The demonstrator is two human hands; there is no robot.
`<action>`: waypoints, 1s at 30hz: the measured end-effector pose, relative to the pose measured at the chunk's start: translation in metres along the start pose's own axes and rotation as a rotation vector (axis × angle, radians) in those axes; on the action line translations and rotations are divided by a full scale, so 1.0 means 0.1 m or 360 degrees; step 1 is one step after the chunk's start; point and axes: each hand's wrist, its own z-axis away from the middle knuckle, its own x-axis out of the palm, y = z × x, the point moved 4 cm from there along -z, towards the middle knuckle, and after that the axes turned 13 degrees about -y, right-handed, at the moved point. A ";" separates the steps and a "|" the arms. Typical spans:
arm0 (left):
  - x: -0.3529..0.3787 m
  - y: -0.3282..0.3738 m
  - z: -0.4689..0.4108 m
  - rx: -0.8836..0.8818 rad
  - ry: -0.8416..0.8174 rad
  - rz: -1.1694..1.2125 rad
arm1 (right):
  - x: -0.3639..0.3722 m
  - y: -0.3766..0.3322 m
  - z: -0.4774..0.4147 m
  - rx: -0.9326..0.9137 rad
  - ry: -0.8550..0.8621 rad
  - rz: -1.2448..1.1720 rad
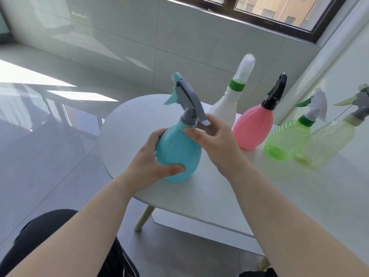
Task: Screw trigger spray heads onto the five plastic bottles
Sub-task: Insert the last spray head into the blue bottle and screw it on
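A teal bottle (178, 152) stands near the left edge of the white table (209, 192). My left hand (153, 162) wraps around its belly. A grey and teal trigger spray head (185, 96) sits on its neck, and my right hand (211, 140) pinches the head's grey lower part beside the collar. Behind stand a white bottle (225, 108) with a green collar and white capped top, a pink bottle (252, 129) with a black trigger head (277, 90), and a green bottle (285, 139) with a white and green trigger head (314, 105).
The table stands against a glossy white wall (339, 62) on the right, which mirrors the green bottle as a pale copy. A window frame (259, 15) runs along the back. Grey tiled floor (50, 146) lies left of the table. My dark-clothed knee (50, 232) is at lower left.
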 end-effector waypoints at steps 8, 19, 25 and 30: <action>0.00 0.01 0.01 0.0016 0.0013 -0.0009 | 0.07 0.01 -0.04 0.0020 -0.0111 0.0133; -0.01 0.01 0.03 -0.0015 0.0111 -0.0118 | 0.06 0.03 -0.09 0.0016 0.0073 -0.0011; -0.04 -0.02 0.06 -0.0096 -0.0162 -0.0213 | 0.00 -0.02 -0.10 0.0087 -0.0472 -0.0275; 0.01 -0.04 0.05 -0.0160 0.0059 -0.0160 | 0.06 0.04 -0.06 -0.0057 -0.0147 -0.0194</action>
